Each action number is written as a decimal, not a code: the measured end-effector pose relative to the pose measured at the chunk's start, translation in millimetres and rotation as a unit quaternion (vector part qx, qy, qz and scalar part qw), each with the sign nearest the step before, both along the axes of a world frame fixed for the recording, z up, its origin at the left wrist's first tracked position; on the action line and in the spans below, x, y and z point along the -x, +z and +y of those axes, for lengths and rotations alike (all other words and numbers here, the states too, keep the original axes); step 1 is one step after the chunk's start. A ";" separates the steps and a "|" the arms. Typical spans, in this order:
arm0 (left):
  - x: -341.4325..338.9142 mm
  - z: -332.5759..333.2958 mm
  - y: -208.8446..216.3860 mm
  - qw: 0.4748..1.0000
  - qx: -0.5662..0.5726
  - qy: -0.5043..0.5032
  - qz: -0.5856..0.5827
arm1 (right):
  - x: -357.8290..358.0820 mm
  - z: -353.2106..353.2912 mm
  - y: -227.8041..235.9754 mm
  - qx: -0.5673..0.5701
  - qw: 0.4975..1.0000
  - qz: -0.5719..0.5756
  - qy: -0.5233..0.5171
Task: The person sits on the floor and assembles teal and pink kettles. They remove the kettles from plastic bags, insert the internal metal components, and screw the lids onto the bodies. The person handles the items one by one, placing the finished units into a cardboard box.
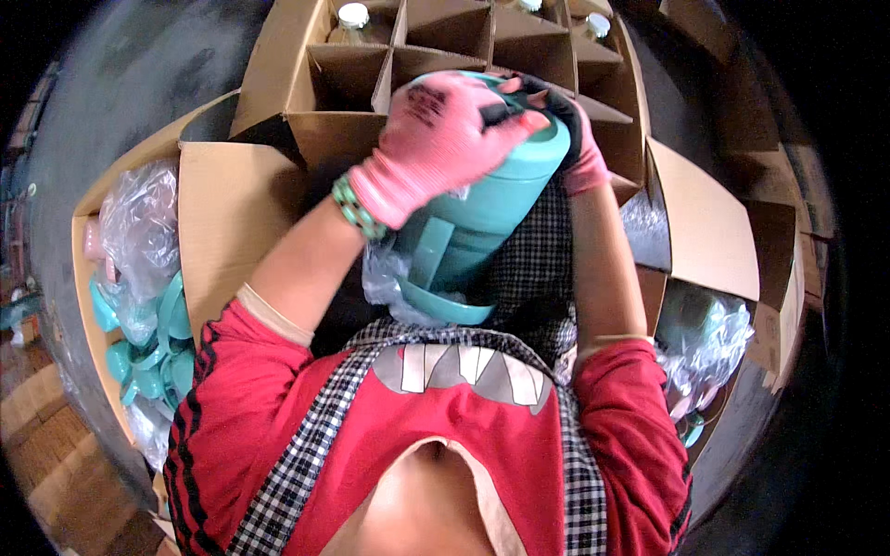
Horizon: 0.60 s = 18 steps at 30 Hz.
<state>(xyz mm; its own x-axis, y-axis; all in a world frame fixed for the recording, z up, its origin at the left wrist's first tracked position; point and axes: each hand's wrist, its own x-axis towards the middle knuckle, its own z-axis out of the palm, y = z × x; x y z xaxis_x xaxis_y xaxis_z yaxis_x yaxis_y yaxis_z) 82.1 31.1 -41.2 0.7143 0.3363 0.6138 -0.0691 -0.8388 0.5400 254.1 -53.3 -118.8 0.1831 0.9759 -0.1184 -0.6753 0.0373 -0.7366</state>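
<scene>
A large teal jug point(505, 204) leans across my lap, its far end raised toward the divided box. My left hand point(440, 134), in a pink knit glove with black fingertips, is closed over the jug's upper left side, thumb across its far end. Around the right side of that end curls my right hand point(582, 139), in a pink glove with a dark palm. Its fingers are partly hidden. A teal handle-like strip point(431, 252) and a curved teal band point(445, 306) show at the jug's near end. Clear plastic film point(385, 278) lies beside it.
Ahead stands a cardboard box with dividers point(440, 42), a few white-capped bottles point(353, 17) in its cells. An open carton at left holds teal plastic parts point(153, 357) and clear bags point(139, 222). At right, another carton with a raised flap point(705, 218) holds bagged items point(709, 338).
</scene>
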 end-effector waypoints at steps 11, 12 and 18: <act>2.2 70.6 -40.8 0.951 0.288 -0.102 0.048 | 18.2 -38.3 38.1 0.125 0.931 -0.252 -0.232; 4.2 52.9 -30.5 0.984 0.160 -0.057 0.050 | -5.6 -34.5 28.9 0.141 0.941 -0.224 -0.210; 9.7 40.5 -32.9 0.948 0.303 -0.102 0.002 | 40.4 -23.0 49.7 0.102 0.965 -0.209 -0.119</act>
